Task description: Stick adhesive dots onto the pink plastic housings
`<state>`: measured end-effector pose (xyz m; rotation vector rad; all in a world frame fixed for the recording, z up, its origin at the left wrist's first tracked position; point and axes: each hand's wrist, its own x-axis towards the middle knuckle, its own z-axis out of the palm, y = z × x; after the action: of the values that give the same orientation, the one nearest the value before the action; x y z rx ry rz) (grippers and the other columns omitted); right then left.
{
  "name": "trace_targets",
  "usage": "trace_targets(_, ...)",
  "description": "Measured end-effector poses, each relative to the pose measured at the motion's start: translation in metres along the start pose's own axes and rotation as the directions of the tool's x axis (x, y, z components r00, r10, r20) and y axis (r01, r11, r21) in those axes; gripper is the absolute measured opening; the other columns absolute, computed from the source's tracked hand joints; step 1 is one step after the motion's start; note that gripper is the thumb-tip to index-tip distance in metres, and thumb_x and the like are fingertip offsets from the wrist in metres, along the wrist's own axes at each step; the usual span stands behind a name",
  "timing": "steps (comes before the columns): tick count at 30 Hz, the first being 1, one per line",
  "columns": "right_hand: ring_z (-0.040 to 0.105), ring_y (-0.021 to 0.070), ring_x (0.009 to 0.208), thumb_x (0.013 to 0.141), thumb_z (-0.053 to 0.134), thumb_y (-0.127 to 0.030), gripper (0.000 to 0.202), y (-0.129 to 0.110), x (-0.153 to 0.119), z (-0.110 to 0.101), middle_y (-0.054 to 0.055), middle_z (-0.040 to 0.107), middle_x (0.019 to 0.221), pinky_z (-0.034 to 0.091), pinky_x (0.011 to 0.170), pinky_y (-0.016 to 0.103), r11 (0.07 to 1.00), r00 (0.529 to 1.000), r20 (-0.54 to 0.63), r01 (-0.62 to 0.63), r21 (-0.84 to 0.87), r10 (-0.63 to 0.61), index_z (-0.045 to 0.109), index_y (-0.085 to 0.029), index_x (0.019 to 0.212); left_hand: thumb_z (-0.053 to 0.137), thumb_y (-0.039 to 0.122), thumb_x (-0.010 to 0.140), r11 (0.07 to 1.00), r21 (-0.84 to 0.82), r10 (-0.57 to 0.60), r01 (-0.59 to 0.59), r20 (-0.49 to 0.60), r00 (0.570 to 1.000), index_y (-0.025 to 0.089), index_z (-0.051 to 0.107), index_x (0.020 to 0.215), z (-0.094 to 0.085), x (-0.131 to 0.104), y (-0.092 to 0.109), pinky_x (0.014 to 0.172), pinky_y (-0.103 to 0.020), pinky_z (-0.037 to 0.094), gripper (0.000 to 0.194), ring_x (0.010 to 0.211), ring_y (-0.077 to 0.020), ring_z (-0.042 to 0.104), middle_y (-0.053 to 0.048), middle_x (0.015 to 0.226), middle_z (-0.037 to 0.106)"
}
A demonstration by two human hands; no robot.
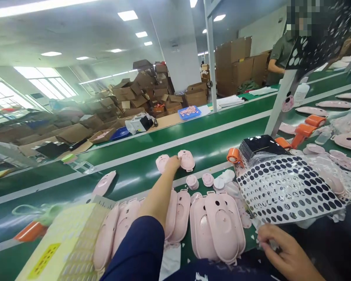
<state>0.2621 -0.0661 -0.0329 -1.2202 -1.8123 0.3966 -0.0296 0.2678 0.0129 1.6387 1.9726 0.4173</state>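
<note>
My left hand (pixel 172 164) reaches out over the green conveyor belt, its fingers pinched at the near edge of a pink plastic shell (pixel 187 160). Another pink shell (pixel 162 164) lies just left of the fingers, partly covered by them. My right hand (pixel 282 249) is low at the right, fingers curled in, below a sheet of black round stickers (pixel 292 189); what it pinches, if anything, is hidden. Between my arms, long pink shells (pixel 224 228) lie overlapped on the work surface. More pink shells (pixel 179 214) stand leaning beside my left forearm.
Small round pink discs (pixel 192 182) sit at the belt's near edge. A yellowish box (pixel 61 242) stands at left, near an orange-and-green item (pixel 32 230). Orange handheld parts (pixel 302 134) and a black stack (pixel 260 146) are at right. A metal post (pixel 283 105) rises there. A co-worker (pixel 277 58) stands beyond.
</note>
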Motion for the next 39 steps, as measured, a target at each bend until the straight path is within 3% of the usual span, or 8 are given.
trace_targets(4, 0.07, 0.0172, 0.068, 0.089, 0.055, -0.013, 0.015, 0.009, -0.004, 0.001, 0.0, 0.07, 0.076, 0.059, 0.063, 0.027, 0.999, 1.0, -0.005, -0.01, -0.049, 0.01, 0.062, -0.026, 0.086, 0.06, 0.037, 0.099, 0.99, 0.141, -0.019, 0.007, 0.087, 0.996, 0.014, 0.067, 0.106, -0.02, -0.02, -0.009, 0.085, -0.038, 0.056, 0.025, 0.094, -0.0206, 0.067, -0.008, 0.107, 0.07)
trace_targets(7, 0.071, 0.017, 0.072, 0.092, 0.055, -0.012, 0.017, 0.005, 0.007, 0.008, 0.001, 0.074, 0.08, 0.059, 0.067, 0.028, 0.996, 0.997, 0.073, 0.042, -0.076, -0.037, 0.067, -0.025, 0.091, 0.053, 0.034, 0.099, 0.982, 0.174, 0.038, -0.074, 0.204, 0.978, 0.017, 0.065, 0.08, -0.021, -0.075, -0.013, 0.074, -0.031, 0.048, 0.028, 0.081, -0.0205, 0.067, -0.007, 0.085, 0.071)
trace_targets(14, 0.071, 0.014, 0.075, 0.097, 0.057, -0.016, 0.013, -0.027, 0.045, -0.017, 0.003, 0.076, 0.085, 0.057, 0.07, 0.027, 0.97, 0.968, 0.069, 0.243, 0.002, -0.242, 0.067, -0.021, 0.104, 0.049, 0.056, 0.092, 0.825, 0.38, 0.247, -0.418, 0.422, 0.872, 0.022, 0.06, 0.084, 0.041, -0.216, -0.018, 0.069, -0.036, 0.038, 0.037, 0.09, -0.0352, 0.069, -0.015, 0.093, 0.074)
trace_targets(20, 0.072, 0.0161, 0.079, 0.095, 0.06, -0.015, 0.013, -0.038, 0.066, -0.055, 0.003, 0.076, 0.086, 0.059, 0.073, 0.029, 0.959, 0.978, -0.082, 0.171, -0.225, -0.193, 0.069, -0.022, 0.1, 0.052, 0.051, 0.087, 0.882, 0.255, 0.303, -0.397, 0.337, 0.891, 0.025, 0.047, 0.073, 0.068, -0.217, -0.024, 0.067, -0.035, 0.039, 0.03, 0.077, -0.0293, 0.065, -0.009, 0.078, 0.066)
trace_targets(24, 0.072, 0.018, 0.084, 0.097, 0.056, -0.017, 0.014, -0.032, 0.062, -0.037, 0.004, 0.077, 0.089, 0.059, 0.076, 0.032, 0.956, 0.991, 0.061, 0.13, -0.264, -0.118, 0.07, -0.02, 0.099, 0.064, 0.049, 0.076, 0.919, -0.266, 0.351, -0.293, 0.206, 0.913, 0.023, 0.055, 0.084, 0.057, -0.214, -0.041, 0.068, -0.035, 0.046, 0.029, 0.073, -0.0243, 0.064, -0.005, 0.079, 0.068)
trace_targets(29, 0.071, 0.0216, 0.102, 0.098, 0.049, -0.014, 0.027, -0.017, 0.08, 0.021, 0.009, 0.076, 0.11, 0.058, 0.09, 0.037, 0.901, 0.947, 0.306, 0.041, -0.432, 0.103, 0.072, -0.019, 0.111, 0.082, 0.049, 0.059, 0.445, -0.882, 0.018, -0.153, -0.162, 0.987, 0.019, 0.065, 0.097, 0.032, -0.21, -0.072, 0.075, -0.034, 0.056, 0.051, 0.083, -0.0253, 0.069, -0.004, 0.087, 0.073)
trace_targets(33, 0.065, 0.0223, 0.117, 0.099, 0.045, -0.011, 0.034, -0.008, 0.139, 0.078, 0.011, 0.071, 0.128, 0.052, 0.099, 0.036, 0.78, 0.834, 0.463, 0.065, -0.622, 0.301, 0.069, -0.018, 0.123, 0.076, 0.043, 0.065, 0.025, -1.0, -0.185, -0.004, -0.008, 0.983, 0.021, 0.071, 0.097, 0.016, -0.213, -0.084, 0.09, -0.046, 0.059, 0.039, 0.1, -0.0344, 0.072, -0.006, 0.088, 0.076)
trace_targets(39, 0.064, 0.0245, 0.117, 0.1, 0.058, -0.023, 0.023, 0.018, 0.198, 0.138, 0.013, 0.069, 0.123, 0.049, 0.105, 0.046, 0.688, 0.767, 0.521, 0.147, -0.711, 0.374, 0.067, -0.011, 0.118, 0.072, 0.041, 0.069, -0.107, -0.983, -0.175, 0.146, 0.164, 0.971, 0.016, 0.072, 0.098, 0.022, -0.23, -0.089, 0.105, -0.053, 0.053, 0.038, 0.118, -0.0386, 0.067, -0.011, 0.095, 0.079)
